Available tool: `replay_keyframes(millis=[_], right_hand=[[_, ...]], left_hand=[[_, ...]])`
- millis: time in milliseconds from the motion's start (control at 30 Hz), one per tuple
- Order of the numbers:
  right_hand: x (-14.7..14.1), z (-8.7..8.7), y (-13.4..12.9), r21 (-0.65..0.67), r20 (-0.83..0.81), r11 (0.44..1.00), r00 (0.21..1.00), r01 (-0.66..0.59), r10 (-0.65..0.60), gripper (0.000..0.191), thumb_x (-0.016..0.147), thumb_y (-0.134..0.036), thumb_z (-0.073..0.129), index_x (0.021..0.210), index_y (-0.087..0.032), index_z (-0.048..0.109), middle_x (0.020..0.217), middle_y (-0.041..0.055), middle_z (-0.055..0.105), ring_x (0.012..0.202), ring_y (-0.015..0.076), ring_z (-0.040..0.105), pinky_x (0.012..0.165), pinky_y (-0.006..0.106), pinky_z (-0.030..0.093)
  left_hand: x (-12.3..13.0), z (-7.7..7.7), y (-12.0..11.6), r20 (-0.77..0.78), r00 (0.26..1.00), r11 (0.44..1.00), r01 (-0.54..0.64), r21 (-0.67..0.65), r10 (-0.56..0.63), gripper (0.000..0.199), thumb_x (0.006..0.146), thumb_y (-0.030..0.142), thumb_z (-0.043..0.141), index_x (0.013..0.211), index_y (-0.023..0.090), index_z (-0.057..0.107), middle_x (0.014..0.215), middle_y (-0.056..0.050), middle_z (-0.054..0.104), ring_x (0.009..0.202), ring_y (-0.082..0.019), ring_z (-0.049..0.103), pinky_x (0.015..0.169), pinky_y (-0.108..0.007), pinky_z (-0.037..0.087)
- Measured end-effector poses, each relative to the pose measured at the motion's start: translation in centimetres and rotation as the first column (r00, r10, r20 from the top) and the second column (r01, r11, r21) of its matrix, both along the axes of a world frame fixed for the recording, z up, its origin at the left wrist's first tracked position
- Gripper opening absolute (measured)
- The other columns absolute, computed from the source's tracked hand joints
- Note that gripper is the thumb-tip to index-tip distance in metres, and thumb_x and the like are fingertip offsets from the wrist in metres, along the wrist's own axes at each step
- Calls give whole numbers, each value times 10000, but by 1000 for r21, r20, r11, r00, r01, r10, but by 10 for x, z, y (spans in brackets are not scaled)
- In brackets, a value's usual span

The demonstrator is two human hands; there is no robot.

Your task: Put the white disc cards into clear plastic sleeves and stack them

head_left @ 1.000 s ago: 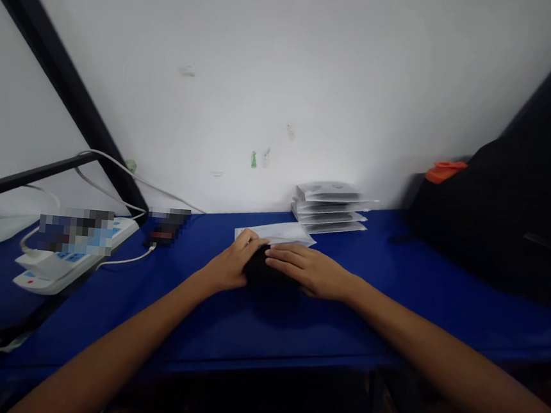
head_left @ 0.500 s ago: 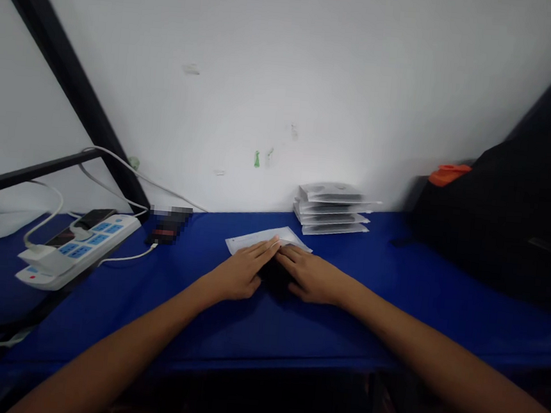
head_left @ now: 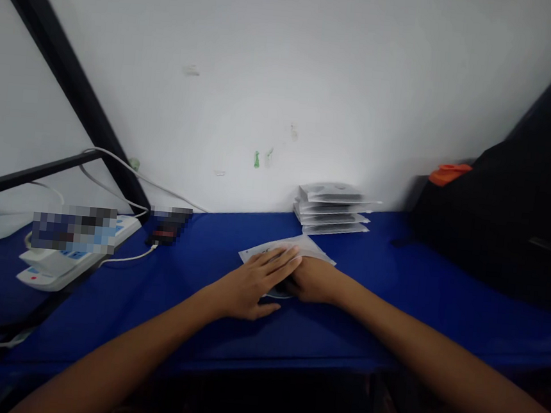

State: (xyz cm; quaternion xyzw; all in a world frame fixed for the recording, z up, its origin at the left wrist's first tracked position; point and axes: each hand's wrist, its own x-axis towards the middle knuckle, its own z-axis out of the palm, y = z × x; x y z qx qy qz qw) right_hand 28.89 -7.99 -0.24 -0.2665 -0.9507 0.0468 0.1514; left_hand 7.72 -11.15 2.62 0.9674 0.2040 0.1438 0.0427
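Observation:
A white translucent bag lies on the blue table, with something dark showing at its near side between the hands. My left hand rests flat on the bag's left part, fingers stretched out and thumb apart. Against its fingertips, my right hand is curled at the bag's near right side; its fingers are mostly hidden, and what they hold cannot be made out. Behind the hands, a stack of similar filled bags stands by the wall.
A white power strip with plugs and cables lies at the left. Near it is a dark device on a white cable. A large black bag with an orange item fills the right side. The blue table has its front edge below the hands.
The white bag has shifted right and slightly nearer. My left hand has moved right and spread flat over it, while my right hand has curled its fingers.

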Motion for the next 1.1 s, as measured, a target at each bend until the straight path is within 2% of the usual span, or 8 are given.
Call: replay_keyframes(millis=[167, 267, 367, 533, 733, 867, 967, 1100], right_hand=[[10, 14, -4, -25, 14, 997, 998, 68, -67, 297, 914, -363, 587, 1075, -128, 673, 933, 114, 744, 765, 220, 678, 669, 310, 493], [12, 18, -2, 102, -49, 987, 992, 122, -118, 344, 956, -422, 536, 1050, -113, 653, 942, 135, 714, 811, 235, 665, 727, 345, 508], [13, 23, -4, 267, -149, 955, 984, 132, -94, 319, 979, -390, 495, 1044, -110, 632, 945, 153, 690, 872, 260, 645, 792, 402, 517], [12, 29, -16, 450, -365, 887, 928, 103, 78, 303, 955, -330, 536, 1204, -161, 572, 1071, 143, 671, 1009, 270, 609, 862, 437, 506], [0, 22, -23, 574, -276, 819, 938, -16, 211, 138, 962, -220, 531, 1061, -203, 626, 976, 73, 700, 990, 223, 595, 927, 409, 474], [-1, 26, -22, 579, -266, 814, 934, -41, 237, 182, 985, -164, 449, 1006, -190, 628, 939, 58, 701, 952, 209, 579, 923, 393, 452], [12, 34, -12, 552, -259, 833, 943, -33, 208, 199, 996, -165, 417, 1043, -185, 609, 980, 70, 696, 950, 214, 568, 919, 407, 424], [50, 42, 18, 494, -264, 858, 965, 137, -1, 132, 987, -207, 466, 1008, -213, 596, 988, 77, 686, 941, 245, 560, 858, 421, 407]], left_hand=[[-12, 2, 6, 112, 993, 999, -28, 38, 24, 741, 882, 190, 601, 1531, 211, 243, 1558, -166, 346, 1427, -300, 367, 1136, -472, 392], [-15, 1, 7, 230, 973, 993, -50, 111, 23, 372, 905, 176, 578, 1274, 188, 535, 1243, -127, 629, 1171, -240, 600, 998, -397, 511], [-14, 0, 7, 298, 954, 978, -77, 195, 16, 126, 950, 168, 532, 1044, 180, 616, 974, -73, 701, 935, -186, 668, 856, -332, 552], [-10, 0, 4, 423, 904, 954, -174, 244, 56, 90, 950, 180, 540, 976, 182, 626, 897, -62, 719, 841, -171, 682, 775, -305, 561], [-4, 1, -2, 485, 874, 942, -159, 297, -5, 106, 929, 146, 544, 862, 190, 614, 795, -40, 708, 741, -149, 671, 684, -273, 558], [-2, 1, -4, 502, 865, 955, -146, 257, -3, 115, 925, 130, 561, 840, 183, 618, 790, -35, 705, 728, -134, 668, 664, -251, 548], [-6, 2, -2, 564, 825, 964, -177, 196, 36, 74, 917, 155, 613, 850, 181, 631, 799, -26, 700, 725, -127, 661, 656, -244, 540], [-17, 10, 4, 660, 745, 958, -250, 143, 95, 95, 909, 188, 649, 815, 182, 638, 788, -17, 692, 713, -124, 650, 665, -252, 539]])
